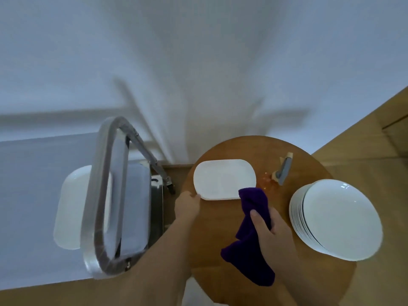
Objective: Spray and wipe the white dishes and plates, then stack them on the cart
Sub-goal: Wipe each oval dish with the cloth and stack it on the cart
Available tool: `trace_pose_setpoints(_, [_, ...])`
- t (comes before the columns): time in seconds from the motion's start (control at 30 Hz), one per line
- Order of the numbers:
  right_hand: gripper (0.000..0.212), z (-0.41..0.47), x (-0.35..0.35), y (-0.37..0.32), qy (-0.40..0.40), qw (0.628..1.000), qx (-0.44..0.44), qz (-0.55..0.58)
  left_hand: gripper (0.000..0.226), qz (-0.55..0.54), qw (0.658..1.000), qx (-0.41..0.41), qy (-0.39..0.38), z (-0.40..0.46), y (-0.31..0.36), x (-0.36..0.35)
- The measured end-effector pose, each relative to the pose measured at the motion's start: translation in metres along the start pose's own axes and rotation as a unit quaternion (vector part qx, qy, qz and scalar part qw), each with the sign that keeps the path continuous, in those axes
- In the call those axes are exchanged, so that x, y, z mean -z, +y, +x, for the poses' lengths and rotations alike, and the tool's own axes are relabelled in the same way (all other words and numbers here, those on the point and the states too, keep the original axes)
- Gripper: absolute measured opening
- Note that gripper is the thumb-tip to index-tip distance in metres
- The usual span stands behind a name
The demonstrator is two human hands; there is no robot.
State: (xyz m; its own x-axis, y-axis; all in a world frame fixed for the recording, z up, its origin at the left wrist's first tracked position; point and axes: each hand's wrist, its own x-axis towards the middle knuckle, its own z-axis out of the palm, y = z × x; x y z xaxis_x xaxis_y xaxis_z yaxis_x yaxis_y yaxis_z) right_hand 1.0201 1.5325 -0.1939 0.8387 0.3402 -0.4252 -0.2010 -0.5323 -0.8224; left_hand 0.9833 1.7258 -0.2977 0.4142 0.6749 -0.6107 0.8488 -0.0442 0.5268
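Head view: left hand (187,205) pinches near-left edge of oblong white dish (224,178) on round wooden tabletop (287,279). Right hand (268,228) grips purple cloth (249,235), its top touching dish. Stacked white plates (337,219) lie right.

Dim, bluish light filled the scene, leaving the white wall (198,51) grey and streaked with soft, slanted shadows. The wide-angle lens bent the cart handle (106,195) into a bowed loop and stretched the frame's edges. Small glints showed on the stacked plates (340,219), and a faint sheen lay on the round worktop (309,164). The picture was soft and slightly blurred throughout.
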Motion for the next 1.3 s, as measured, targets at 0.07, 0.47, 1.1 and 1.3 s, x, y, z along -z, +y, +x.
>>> trace_pose_setpoints(0.07, [0.011,0.007,0.007,0.01,0.0,1.0,-0.011,-0.003,0.028,-0.009,1.0,0.016,0.014,0.012,0.004,-0.01])
trace_pose_setpoints(0.47, [0.009,0.012,0.019,0.028,-0.015,0.999,-0.034,0.0,0.026,0.059,0.998,0.019,0.025,0.042,0.014,-0.021])
trace_pose_setpoints(1.1, [0.009,0.005,0.059,0.007,0.072,0.996,0.049,-0.002,0.03,-0.52,0.835,0.094,-0.155,-0.072,0.01,0.03])
trace_pose_setpoints(1.3, [0.012,-0.005,0.061,-0.007,0.102,0.991,0.082,-0.005,0.036,-0.513,0.84,0.067,-0.164,-0.129,0.009,0.041])
